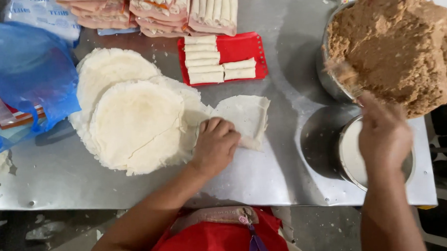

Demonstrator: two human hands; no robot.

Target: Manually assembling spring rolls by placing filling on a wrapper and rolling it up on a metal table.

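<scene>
My left hand [215,143] rests with curled fingers on a single thin white wrapper [247,115] spread on the steel table [266,179]. To its left lies a stack of round white wrappers [133,119]. My right hand [384,133] grips a utensil [346,77] whose end is dug into a big mound of brown filling [401,42] heaped in a metal bowl at the right. The utensil is blurred. A red tray [247,46] behind the wrapper carries several rolled white rolls [203,61].
A round metal pot of white liquid [353,157] stands under my right hand near the table's front right corner. Packs of finished rolls [168,10] lie along the back. A blue plastic bag [25,74] sits at the left. Scraps lie on the floor.
</scene>
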